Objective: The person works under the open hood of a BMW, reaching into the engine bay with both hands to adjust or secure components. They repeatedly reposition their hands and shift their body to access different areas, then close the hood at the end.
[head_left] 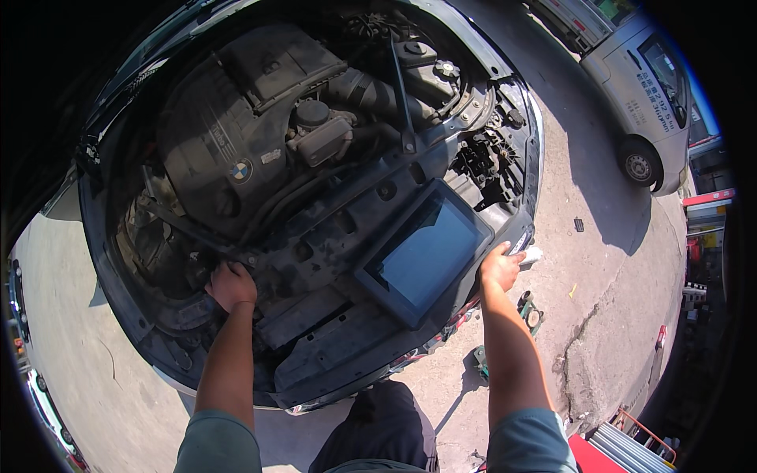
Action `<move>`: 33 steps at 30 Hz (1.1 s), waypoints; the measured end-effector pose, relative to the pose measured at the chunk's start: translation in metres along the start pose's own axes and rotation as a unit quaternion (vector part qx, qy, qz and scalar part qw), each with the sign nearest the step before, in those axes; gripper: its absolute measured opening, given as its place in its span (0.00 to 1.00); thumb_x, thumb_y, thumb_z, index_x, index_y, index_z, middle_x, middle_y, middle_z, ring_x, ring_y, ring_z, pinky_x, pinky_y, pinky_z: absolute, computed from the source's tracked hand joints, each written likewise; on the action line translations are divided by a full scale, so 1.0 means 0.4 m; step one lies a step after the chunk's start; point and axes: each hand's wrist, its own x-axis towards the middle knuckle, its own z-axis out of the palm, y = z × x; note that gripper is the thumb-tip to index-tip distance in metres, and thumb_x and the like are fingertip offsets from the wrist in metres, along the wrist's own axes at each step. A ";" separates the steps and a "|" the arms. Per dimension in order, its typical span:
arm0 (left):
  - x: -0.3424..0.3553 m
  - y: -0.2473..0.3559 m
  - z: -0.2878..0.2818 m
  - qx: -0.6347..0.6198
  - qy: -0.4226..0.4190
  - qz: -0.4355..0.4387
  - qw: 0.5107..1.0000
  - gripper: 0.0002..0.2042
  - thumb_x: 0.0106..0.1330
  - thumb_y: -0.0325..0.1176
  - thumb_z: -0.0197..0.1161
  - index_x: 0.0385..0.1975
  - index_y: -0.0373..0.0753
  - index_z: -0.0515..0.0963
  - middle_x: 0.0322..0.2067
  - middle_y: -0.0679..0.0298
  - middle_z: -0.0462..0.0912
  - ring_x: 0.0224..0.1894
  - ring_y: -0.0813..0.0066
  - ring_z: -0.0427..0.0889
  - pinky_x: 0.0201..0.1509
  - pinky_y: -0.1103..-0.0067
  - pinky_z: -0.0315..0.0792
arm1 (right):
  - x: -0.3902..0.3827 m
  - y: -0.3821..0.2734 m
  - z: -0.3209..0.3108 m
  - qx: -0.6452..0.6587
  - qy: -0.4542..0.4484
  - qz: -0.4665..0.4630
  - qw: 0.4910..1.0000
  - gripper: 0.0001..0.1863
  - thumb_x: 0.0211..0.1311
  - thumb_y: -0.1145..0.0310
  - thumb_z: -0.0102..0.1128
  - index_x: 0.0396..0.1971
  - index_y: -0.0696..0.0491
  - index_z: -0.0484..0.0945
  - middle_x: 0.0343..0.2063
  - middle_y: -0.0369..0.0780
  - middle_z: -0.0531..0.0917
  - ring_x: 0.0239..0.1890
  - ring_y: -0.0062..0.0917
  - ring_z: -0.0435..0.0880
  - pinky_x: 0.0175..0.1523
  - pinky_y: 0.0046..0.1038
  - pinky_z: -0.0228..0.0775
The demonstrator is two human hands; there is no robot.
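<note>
My left hand point(231, 285) reaches down into the near left part of the engine bay point(315, 229). Its fingers are curled, and whatever they grip is lost in the dark parts beneath. By the right front edge of the car, my right hand point(500, 268) is closed around a small white object point(533, 256), which pokes out past the fingers; its kind is unclear. Next to that hand a black-framed tablet point(426, 251) lies tilted on the front panel, its screen reflecting light blue.
A dark plastic engine cover point(217, 130) fills the far left of the bay. Metal strut bars point(400, 94) cross it. A green metal stand point(530, 311) is on the concrete by my right arm. A silver vehicle point(643, 102) is parked at the far right, above red-and-grey equipment point(623, 441).
</note>
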 end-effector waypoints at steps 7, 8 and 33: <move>-0.001 -0.002 0.004 -0.001 0.002 -0.002 1.000 0.18 0.71 0.42 0.47 0.46 0.40 0.81 0.47 0.55 0.86 0.54 0.53 0.80 0.65 0.54 0.64 | -0.005 -0.003 -0.005 0.003 -0.003 -0.004 1.000 0.41 0.72 0.41 0.44 0.74 0.58 0.58 0.52 0.61 0.81 0.55 0.55 0.83 0.62 0.49 0.73; 0.000 -0.004 0.004 0.000 0.003 -0.002 1.000 0.18 0.71 0.42 0.47 0.46 0.40 0.81 0.47 0.55 0.86 0.54 0.53 0.80 0.65 0.54 0.64 | -0.006 -0.005 -0.005 0.005 -0.006 -0.004 1.000 0.42 0.72 0.41 0.44 0.74 0.58 0.58 0.52 0.61 0.81 0.55 0.55 0.83 0.62 0.49 0.73; -0.001 0.003 -0.002 0.001 -0.002 -0.006 1.000 0.18 0.72 0.41 0.47 0.45 0.41 0.83 0.46 0.54 0.86 0.54 0.53 0.80 0.64 0.55 0.64 | -0.008 -0.006 -0.011 0.004 0.002 -0.010 1.000 0.40 0.72 0.43 0.45 0.72 0.59 0.58 0.51 0.62 0.81 0.53 0.56 0.84 0.61 0.50 0.74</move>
